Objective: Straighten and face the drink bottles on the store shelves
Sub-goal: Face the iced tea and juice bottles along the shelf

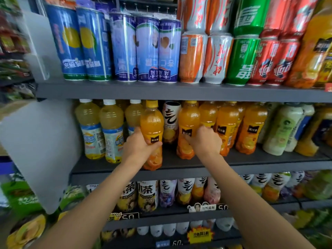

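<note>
Middle shelf of a dark grey metal store rack (179, 92), seen from the head view. The left hand (139, 146) wraps its fingers round the lower body of a clear plastic bottle of orange juice with a yellow cap (152, 123); this bottle stands forward of its row, near the shelf's front edge, its long axis close to upright with the cap leaning slightly away from the viewer. The right hand (206, 141), fingers curled, grips a second orange juice bottle with a black label patch (187, 126) at label height; this one sits further back, in line with the neighbouring orange bottles to its right. Between the two held bottles, and behind them, stands a white-wrapped bottle with bold black brush lettering (171, 119). Pale yellow bottles with white caps (100, 123) fill the row to the left. By judgement, the left-hand bottle is the one out of line: it lies nearer the person than the row, so the coming move likely turns on pushing it back and rotating its label outward
</note>
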A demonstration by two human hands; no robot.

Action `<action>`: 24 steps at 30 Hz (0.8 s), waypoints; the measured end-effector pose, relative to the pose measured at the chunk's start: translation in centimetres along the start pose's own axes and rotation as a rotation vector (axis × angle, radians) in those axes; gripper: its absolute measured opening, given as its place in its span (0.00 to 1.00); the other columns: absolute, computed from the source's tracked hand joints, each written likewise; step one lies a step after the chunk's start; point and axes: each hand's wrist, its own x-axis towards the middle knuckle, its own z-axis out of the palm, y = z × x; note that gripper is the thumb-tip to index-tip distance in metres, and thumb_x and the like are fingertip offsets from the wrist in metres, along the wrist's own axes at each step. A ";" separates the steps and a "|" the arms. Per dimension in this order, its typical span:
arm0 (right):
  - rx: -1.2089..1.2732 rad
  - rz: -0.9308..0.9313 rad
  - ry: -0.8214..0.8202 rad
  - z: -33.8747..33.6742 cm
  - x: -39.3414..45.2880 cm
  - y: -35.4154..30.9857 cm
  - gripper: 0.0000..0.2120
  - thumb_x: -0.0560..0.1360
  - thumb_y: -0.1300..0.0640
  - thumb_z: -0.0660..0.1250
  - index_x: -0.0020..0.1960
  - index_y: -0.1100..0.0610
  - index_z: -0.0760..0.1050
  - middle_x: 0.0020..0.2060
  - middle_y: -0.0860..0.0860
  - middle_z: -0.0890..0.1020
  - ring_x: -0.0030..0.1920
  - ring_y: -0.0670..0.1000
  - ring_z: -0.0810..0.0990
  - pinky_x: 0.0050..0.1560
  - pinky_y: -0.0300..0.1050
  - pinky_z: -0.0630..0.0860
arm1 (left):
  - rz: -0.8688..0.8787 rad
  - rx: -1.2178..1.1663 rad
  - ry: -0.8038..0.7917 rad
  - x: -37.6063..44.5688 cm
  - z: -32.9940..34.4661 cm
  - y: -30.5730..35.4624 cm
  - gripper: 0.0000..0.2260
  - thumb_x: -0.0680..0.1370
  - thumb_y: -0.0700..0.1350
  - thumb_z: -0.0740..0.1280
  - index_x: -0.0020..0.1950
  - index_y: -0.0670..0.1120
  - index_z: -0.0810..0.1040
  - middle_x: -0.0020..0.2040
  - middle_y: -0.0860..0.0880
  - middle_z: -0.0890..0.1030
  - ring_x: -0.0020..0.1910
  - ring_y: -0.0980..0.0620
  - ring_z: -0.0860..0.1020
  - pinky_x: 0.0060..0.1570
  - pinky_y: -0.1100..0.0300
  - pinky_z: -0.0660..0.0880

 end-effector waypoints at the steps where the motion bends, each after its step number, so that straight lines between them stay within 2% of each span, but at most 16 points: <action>1: 0.031 -0.058 0.064 0.1 -0.5 0.0 0.19 0.76 0.42 0.63 0.47 0.59 0.74 0.46 0.57 0.81 0.47 0.59 0.81 0.38 0.45 0.70 | 0.010 -0.006 -0.012 0.0 -0.1 -0.1 0.28 0.69 0.55 0.74 0.60 0.41 0.69 0.55 0.42 0.79 0.56 0.42 0.77 0.51 0.50 0.75; 2: 0.086 -0.133 0.118 0.1 -0.9 -0.4 0.16 0.78 0.46 0.62 0.46 0.59 0.75 0.45 0.57 0.81 0.45 0.58 0.81 0.37 0.45 0.71 | 0.018 -0.015 -0.027 0.2 -0.2 -0.3 0.28 0.69 0.55 0.74 0.60 0.41 0.69 0.55 0.42 0.79 0.55 0.43 0.77 0.51 0.50 0.75; 4: 0.187 -0.334 0.176 0.2 -1.1 -1.8 0.11 0.79 0.54 0.61 0.55 0.61 0.75 0.49 0.57 0.80 0.46 0.57 0.81 0.38 0.46 0.74 | 0.034 -0.031 -0.070 0.3 -0.7 -0.6 0.28 0.68 0.55 0.75 0.60 0.42 0.69 0.54 0.43 0.79 0.55 0.43 0.77 0.51 0.51 0.75; 5: 0.195 -0.429 0.172 0.3 -0.9 -2.8 0.14 0.79 0.58 0.61 0.62 0.61 0.72 0.56 0.58 0.78 0.48 0.58 0.80 0.40 0.47 0.76 | 0.043 -0.044 -0.095 0.4 -1.0 -0.8 0.28 0.68 0.54 0.75 0.60 0.42 0.69 0.55 0.43 0.79 0.55 0.44 0.77 0.52 0.51 0.74; 7: 0.114 -0.518 0.114 0.6 0.3 -4.9 0.26 0.77 0.63 0.62 0.73 0.61 0.59 0.70 0.59 0.65 0.53 0.60 0.79 0.44 0.49 0.77 | 0.055 -0.082 -0.142 0.6 -1.6 -1.3 0.29 0.68 0.52 0.76 0.62 0.43 0.69 0.56 0.44 0.79 0.56 0.46 0.77 0.55 0.51 0.74; 9: 0.025 -0.445 0.064 0.8 1.8 -6.6 0.33 0.76 0.64 0.62 0.76 0.60 0.49 0.75 0.60 0.53 0.57 0.62 0.77 0.47 0.50 0.76 | 0.054 -0.124 -0.173 0.6 -2.1 -1.8 0.30 0.67 0.51 0.77 0.63 0.44 0.69 0.57 0.45 0.78 0.57 0.47 0.77 0.58 0.50 0.74; 10: 0.006 -0.388 0.042 0.9 2.5 -7.1 0.34 0.76 0.64 0.62 0.76 0.59 0.47 0.75 0.61 0.51 0.59 0.63 0.76 0.48 0.50 0.76 | 0.051 -0.154 -0.178 0.6 -2.3 -2.1 0.30 0.66 0.50 0.77 0.63 0.44 0.69 0.57 0.45 0.78 0.57 0.47 0.77 0.58 0.49 0.74; 12: -0.004 -0.286 -0.003 1.2 3.6 -7.9 0.35 0.76 0.63 0.62 0.76 0.57 0.46 0.74 0.64 0.49 0.64 0.64 0.72 0.52 0.50 0.75 | 0.041 -0.195 -0.174 0.6 -2.5 -2.5 0.30 0.66 0.50 0.77 0.63 0.45 0.69 0.58 0.46 0.78 0.57 0.48 0.77 0.59 0.48 0.74; 14: 0.027 -0.212 -0.031 1.5 4.1 -8.6 0.35 0.76 0.63 0.63 0.76 0.55 0.47 0.74 0.65 0.49 0.66 0.63 0.70 0.55 0.51 0.75 | 0.045 -0.182 -0.176 0.6 -2.5 -2.3 0.29 0.67 0.50 0.77 0.63 0.45 0.70 0.58 0.47 0.78 0.57 0.49 0.77 0.58 0.51 0.74; 16: 0.063 -0.157 -0.041 1.7 4.0 -9.1 0.33 0.76 0.64 0.62 0.75 0.54 0.49 0.73 0.64 0.51 0.62 0.63 0.74 0.52 0.50 0.75 | 0.065 -0.120 -0.189 0.7 -2.3 -1.8 0.26 0.68 0.50 0.76 0.61 0.45 0.70 0.56 0.47 0.78 0.56 0.49 0.76 0.53 0.58 0.73; 18: 0.068 -0.134 -0.021 1.9 3.9 -9.2 0.33 0.76 0.65 0.62 0.75 0.53 0.50 0.73 0.64 0.51 0.58 0.61 0.76 0.49 0.49 0.76 | 0.064 -0.098 -0.195 0.8 -2.2 -1.4 0.25 0.69 0.50 0.75 0.60 0.45 0.70 0.56 0.47 0.78 0.56 0.49 0.76 0.50 0.59 0.71; 21: 0.052 -0.185 0.048 1.8 3.5 -9.0 0.31 0.77 0.65 0.60 0.75 0.52 0.51 0.73 0.65 0.52 0.57 0.62 0.77 0.48 0.49 0.76 | 0.058 -0.132 -0.198 0.7 -2.2 -1.5 0.27 0.69 0.50 0.76 0.62 0.45 0.69 0.58 0.46 0.78 0.58 0.48 0.76 0.55 0.56 0.72; 24: 0.038 -0.273 0.126 1.1 2.2 -8.9 0.30 0.78 0.64 0.58 0.75 0.51 0.51 0.72 0.65 0.54 0.51 0.62 0.79 0.43 0.48 0.74 | 0.048 -0.165 -0.205 0.8 -2.2 -1.9 0.29 0.68 0.49 0.76 0.64 0.45 0.68 0.60 0.46 0.77 0.60 0.49 0.75 0.57 0.56 0.72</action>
